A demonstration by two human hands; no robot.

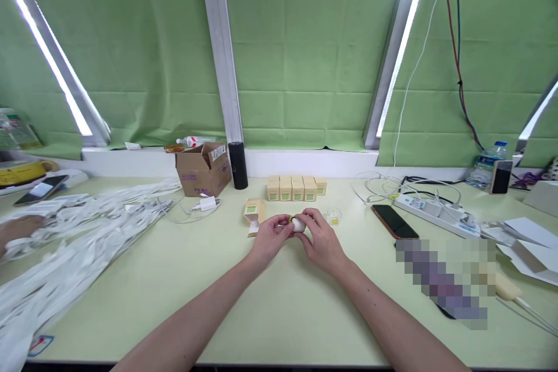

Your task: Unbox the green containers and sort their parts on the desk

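Small white rounded object [299, 224], with a dark ring and a yellow-green spot at its left end, sits pinched between both hands just above the pale green table [270, 308], near the table's middle. The left hand [271, 238] closes its fingertips on the left end, and the right hand [320, 237] curls over the right side, fingers wrapped on it (what exactly the object is cannot be told at this size). Just left of the hands stands one opened beige carton with a green label [254, 213], its flap down. Behind them is a row of five shut beige cartons [296, 188]. One small clear plastic piece with a yellow mark [333, 218] lies just right of the hands. Farther right lies one black phone [394, 221] beside a white power strip [436, 209]. At the back stand one brown cardboard box [203, 171] and one black cylinder [238, 165]. A heap of white bags [74, 238] covers the left side, where another person's hand [17, 228] rests.
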